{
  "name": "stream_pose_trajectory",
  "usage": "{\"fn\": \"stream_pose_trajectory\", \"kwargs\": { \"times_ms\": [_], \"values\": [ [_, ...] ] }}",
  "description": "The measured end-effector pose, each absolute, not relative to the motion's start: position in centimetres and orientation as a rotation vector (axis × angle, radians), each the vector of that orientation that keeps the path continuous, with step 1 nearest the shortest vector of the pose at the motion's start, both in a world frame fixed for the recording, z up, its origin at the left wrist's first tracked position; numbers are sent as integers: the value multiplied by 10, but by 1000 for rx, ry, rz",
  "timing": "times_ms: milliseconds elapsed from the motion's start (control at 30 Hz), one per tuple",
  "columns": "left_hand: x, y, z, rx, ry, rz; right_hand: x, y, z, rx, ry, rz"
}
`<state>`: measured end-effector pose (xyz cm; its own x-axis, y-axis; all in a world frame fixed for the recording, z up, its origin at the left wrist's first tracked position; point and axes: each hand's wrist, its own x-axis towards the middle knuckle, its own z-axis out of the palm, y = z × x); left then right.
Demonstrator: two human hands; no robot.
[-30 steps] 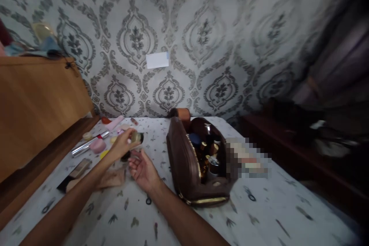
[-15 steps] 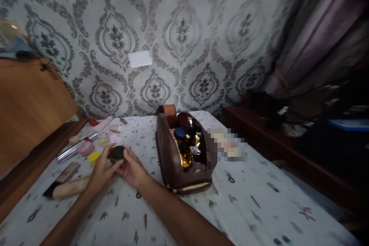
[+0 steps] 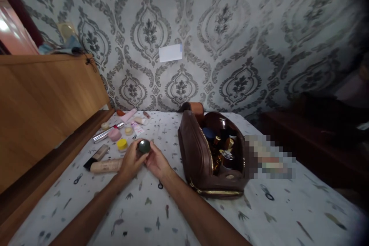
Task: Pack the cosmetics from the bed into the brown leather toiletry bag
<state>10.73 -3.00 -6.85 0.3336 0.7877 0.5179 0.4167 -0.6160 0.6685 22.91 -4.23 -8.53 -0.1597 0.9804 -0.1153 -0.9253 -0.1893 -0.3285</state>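
Both of my hands grip a small round jar with a dark green, shiny lid [image 3: 144, 146]. My left hand [image 3: 131, 162] holds it from the left, and my right hand [image 3: 157, 161] closes on its right side. Just left of my left hand lies a beige tube [image 3: 106, 165], partly behind that hand. Beside it are a flat bottle with a black cap [image 3: 98, 155] and a yellow-lidded pot [image 3: 122, 145]. To the right of my hands stands a brown toiletry bag [image 3: 191, 150], unzipped, with several bottles and jars inside, some gold-capped.
Farther back lie a silver tube [image 3: 104, 134], a pink pot [image 3: 114, 135], a small clear pot [image 3: 128, 130] and several other tubes. A wooden board [image 3: 52, 111] borders the left side. A blurred-out item [image 3: 271, 157] lies right of the bag on the patterned sheet [image 3: 173, 219].
The view has turned left, so everything sits farther right in the picture. The jar stays between both hands, and its lid now catches the light.
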Motion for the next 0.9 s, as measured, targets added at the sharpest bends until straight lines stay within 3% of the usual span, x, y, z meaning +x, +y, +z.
{"fn": "stream_pose_trajectory", "kwargs": {
  "times_ms": [900],
  "values": [
    [94, -28, -65, 1895, 890, 1167, 229, -49, -78, -401, -298, 1790]
  ]
}}
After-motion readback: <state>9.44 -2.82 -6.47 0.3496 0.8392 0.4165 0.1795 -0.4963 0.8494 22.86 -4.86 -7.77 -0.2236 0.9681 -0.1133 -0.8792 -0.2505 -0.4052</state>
